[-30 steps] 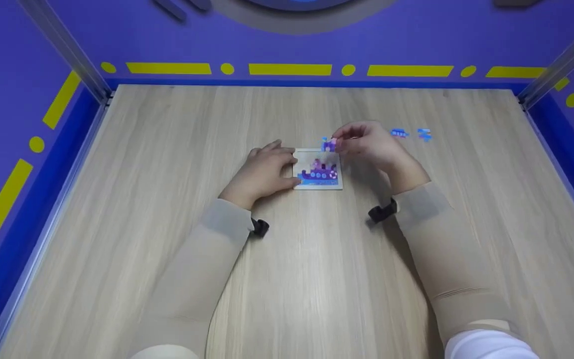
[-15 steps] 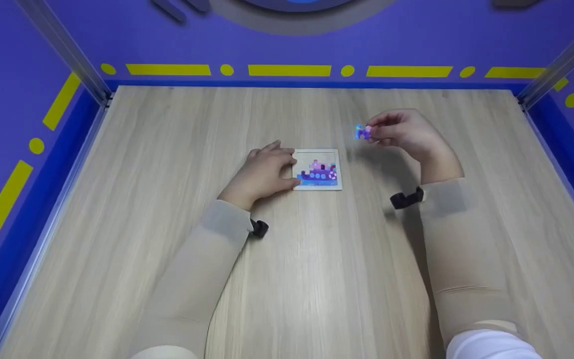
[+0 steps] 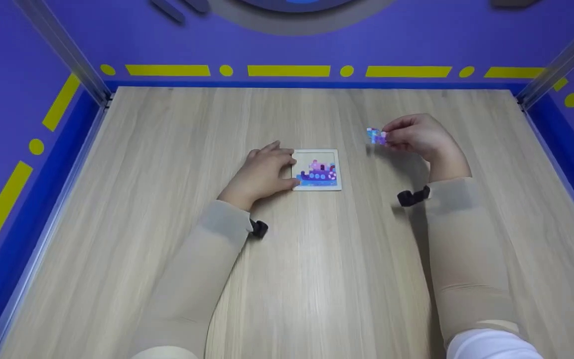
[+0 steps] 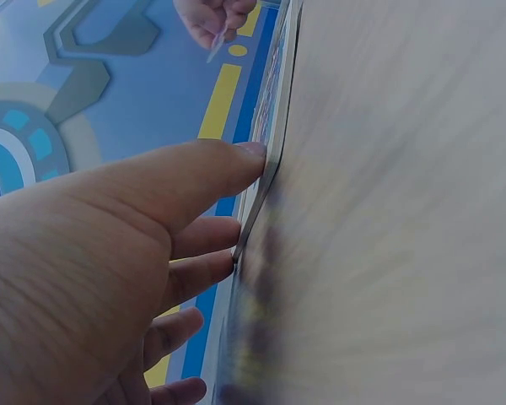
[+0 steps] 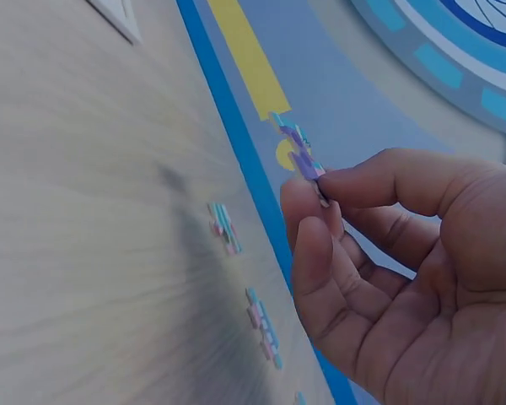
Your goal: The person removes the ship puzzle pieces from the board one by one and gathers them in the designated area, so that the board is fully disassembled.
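A small white-rimmed puzzle tray point(image 3: 339, 172) lies mid-table, its lower part filled with a purple and pink boat on blue water. My left hand point(image 3: 259, 174) rests along the tray's left side, thumb at the near corner and fingertips at the rim; the left wrist view shows the thumb point(image 4: 211, 173) touching the edge. Right of the tray and above the table, my right hand point(image 3: 424, 139) pinches a purple and light-blue jigsaw piece point(image 5: 304, 160) between thumb and fingers. Beneath that hand, loose jigsaw pieces point(image 5: 224, 228) lie on the wood.
A second loose jigsaw piece point(image 5: 264, 327) lies nearer the right wrist camera, with a bit of another at the bottom edge. Blue panels with yellow marks point(image 3: 288, 71) wall the table point(image 3: 287, 279) at the back and sides.
My right hand has moved from the tray's upper right edge off to the right, carrying the jigsaw piece, and has dropped slightly since half a second ago. The left hand and tray stay put.
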`<state>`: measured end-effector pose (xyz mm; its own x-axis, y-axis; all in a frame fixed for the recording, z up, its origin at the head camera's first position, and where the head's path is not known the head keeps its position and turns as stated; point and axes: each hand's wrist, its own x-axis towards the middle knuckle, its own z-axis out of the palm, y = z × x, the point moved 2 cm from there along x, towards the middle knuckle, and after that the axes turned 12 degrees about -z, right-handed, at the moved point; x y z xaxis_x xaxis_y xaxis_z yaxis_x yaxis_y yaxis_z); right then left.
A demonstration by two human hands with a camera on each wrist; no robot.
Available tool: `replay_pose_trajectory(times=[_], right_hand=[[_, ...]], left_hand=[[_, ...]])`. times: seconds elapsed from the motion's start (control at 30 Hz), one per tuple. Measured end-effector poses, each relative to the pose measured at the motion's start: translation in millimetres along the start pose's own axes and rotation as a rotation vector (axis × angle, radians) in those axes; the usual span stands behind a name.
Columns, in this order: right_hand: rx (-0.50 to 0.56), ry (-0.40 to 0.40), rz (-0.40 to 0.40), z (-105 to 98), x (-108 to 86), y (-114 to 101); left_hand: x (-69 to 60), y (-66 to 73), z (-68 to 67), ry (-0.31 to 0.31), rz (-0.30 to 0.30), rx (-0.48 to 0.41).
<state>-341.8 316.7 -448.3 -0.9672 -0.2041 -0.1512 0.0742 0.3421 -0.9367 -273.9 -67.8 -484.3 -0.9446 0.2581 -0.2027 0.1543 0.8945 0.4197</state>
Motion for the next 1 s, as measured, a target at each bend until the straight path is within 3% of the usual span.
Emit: replay_pose_trajectory(times=[0.37, 0.67, 1.0], right_hand=[[-0.196, -0.048, 0.079, 1, 1.8, 7], [-0.238, -0.109, 0.088, 8, 2.0, 9], [-0.313, -0.113, 0.081, 7, 1.9, 8]], left_hand=[[-0.6, -0.8, 0.4, 0.009, 0.0, 0.002], [-1.4, 0.8, -0.8, 0.001, -0.004, -0.001], [-1.4, 0.3, 0.0, 0.005, -0.002, 0.0]])
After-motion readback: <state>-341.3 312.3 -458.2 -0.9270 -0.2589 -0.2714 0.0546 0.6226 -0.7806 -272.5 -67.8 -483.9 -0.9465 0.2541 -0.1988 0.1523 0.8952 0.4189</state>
